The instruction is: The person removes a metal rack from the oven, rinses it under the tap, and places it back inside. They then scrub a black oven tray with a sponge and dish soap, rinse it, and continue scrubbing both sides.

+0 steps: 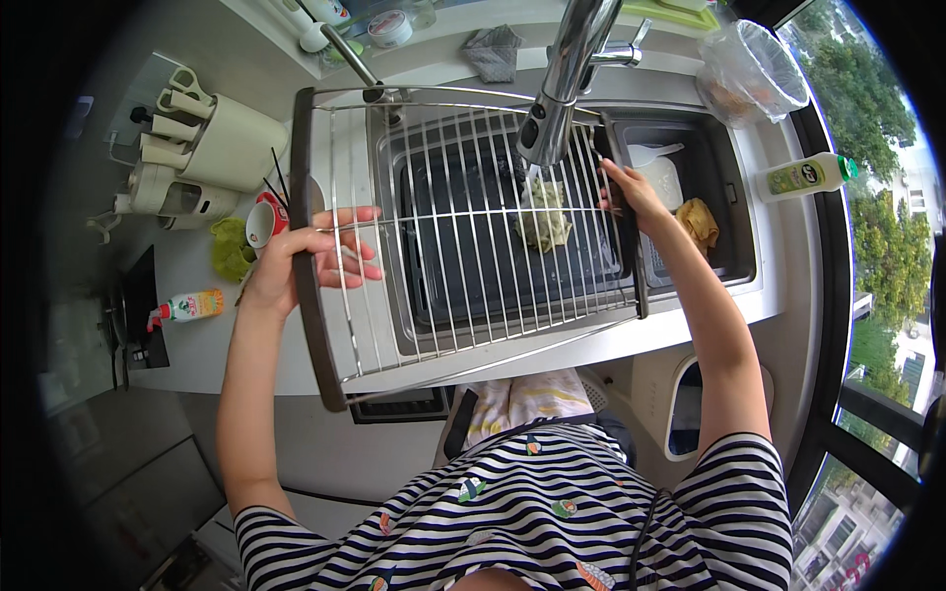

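Note:
A metal wire rack [458,215] with dark side rails spans the space above the sink basin [458,288]. My left hand [310,251] grips its left rail, fingers reaching around beneath the wires. On the opposite side, my right hand [632,196] holds the right rail near its middle. Through the wires I see a crumpled pale greenish cloth or scrubber [545,218], lying under the chrome faucet [550,111]. A little water seems to come from the spout. Whether the cloth rests on the basin floor is hard to tell.
Right of the main basin, a smaller basin [728,221] holds a yellow cloth [697,224] and a pale scoop-like item [654,153]. A bottle with a green cap [805,177] lies by the window. Leftward stand a knife block [229,140], a red-and-white mug [264,221] and a spray bottle [194,305].

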`<state>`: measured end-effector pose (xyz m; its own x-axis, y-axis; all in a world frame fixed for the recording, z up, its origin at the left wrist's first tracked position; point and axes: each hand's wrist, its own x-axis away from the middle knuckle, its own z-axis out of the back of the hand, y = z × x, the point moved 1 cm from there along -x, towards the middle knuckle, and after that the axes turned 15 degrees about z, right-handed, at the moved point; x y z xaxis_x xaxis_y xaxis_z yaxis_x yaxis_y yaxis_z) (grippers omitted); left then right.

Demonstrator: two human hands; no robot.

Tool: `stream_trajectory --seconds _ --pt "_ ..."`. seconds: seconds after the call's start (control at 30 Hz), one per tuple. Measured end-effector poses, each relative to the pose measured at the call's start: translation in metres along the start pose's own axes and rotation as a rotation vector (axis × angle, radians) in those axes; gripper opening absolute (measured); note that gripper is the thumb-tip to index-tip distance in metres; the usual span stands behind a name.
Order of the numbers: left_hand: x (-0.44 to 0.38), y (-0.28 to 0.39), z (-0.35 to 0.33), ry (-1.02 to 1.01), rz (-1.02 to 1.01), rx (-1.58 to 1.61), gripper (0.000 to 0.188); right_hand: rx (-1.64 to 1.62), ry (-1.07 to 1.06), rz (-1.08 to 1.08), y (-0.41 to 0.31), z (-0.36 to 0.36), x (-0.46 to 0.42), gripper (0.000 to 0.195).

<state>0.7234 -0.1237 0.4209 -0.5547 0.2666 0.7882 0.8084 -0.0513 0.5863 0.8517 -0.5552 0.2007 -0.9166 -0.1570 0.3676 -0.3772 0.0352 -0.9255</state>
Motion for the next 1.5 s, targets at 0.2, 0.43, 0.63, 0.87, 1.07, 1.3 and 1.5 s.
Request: stream_trajectory --seconds 0.2,0.43,0.63,0.87,1.07,1.3,1.5 --pt "0.085 0.02 -0.02 0.158 -0.105 -0.066 0.066 0.793 -0.053 0.384 0.023 -0.103 -0.042 0.042" --pt "0.127 0.023 -0.04 0.199 -0.107 0.028 0.068 1.218 -0.377 0.869 0.008 -0.15 -0.046 0.011" --pt "0.091 0.0 -0.026 0.002 -0.038 0.277 0.064 1.128 -0.355 0.36 -0.038 -0.066 -0.021 0.042" --pt "-0.031 -0.031 -0.028 0.023 0.068 0.295 0.036 1.019 0.015 0.153 -0.073 0.07 0.04 0.046" --pt "-0.164 -0.046 -0.055 0.161 0.041 0.033 0.039 0.639 0.299 0.27 -0.09 0.153 0.105 0.055" --pt "-0.267 -0.034 -0.118 0.066 -0.093 -0.116 0.03 0.553 0.647 0.526 -0.088 0.208 0.175 0.049" --pt "-0.266 -0.018 -0.124 0.144 -0.155 -0.181 0.028 0.607 0.7 0.553 -0.08 0.219 0.174 0.049"
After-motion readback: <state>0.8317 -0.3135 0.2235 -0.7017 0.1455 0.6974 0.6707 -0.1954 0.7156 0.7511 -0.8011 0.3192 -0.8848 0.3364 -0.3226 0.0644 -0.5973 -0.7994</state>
